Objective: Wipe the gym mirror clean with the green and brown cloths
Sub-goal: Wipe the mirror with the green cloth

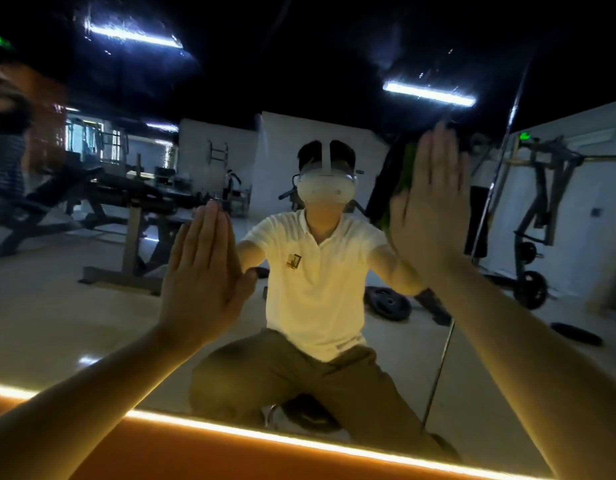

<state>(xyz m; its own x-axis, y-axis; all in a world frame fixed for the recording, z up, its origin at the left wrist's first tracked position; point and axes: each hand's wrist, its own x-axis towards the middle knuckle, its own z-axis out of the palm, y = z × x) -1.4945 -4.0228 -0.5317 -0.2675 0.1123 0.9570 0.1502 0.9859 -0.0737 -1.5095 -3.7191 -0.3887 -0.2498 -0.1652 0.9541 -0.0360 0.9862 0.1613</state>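
At the far left edge of the frame a blurred figure in a striped shirt (5, 157) is reflected in the gym mirror (74, 323), which fills almost the whole picture. Next to it, in the middle left, the glass shows dark benches (92, 195) on a pale floor. Along the bottom edge of the mirror runs a bright orange light strip (230, 429), going from the lower left toward the lower right.

The left hand (202, 271) is raised in the centre left of the frame, with the palm turned to the glass. Its fingers (209, 237) are straight and pressed together, the thumb a little apart. I cannot tell if the brown cloth is under this palm - no part of it shows.

In the centre is the reflection of the person (317, 278), in a white shirt and brown trousers, low with the knees bent, wearing a white headset (325, 188). Both reflected arms reach forward to the 2 hands. A dark weight plate (388, 303) lies on the reflected floor just right of the shirt.

The right hand (431, 209) is higher, in the centre right, also flat toward the glass, fingers (438, 161) straight and close together. The green cloth (405, 168) shows at the left side of this hand, between the palm and the mirror - only a narrow edge of it is visible.

Further right a vertical seam (500, 188) divides the mirror, and beyond it a grey weight machine (538, 209) is reflected. 2 white ceiling lights (133, 34) are seen in the dark upper part.
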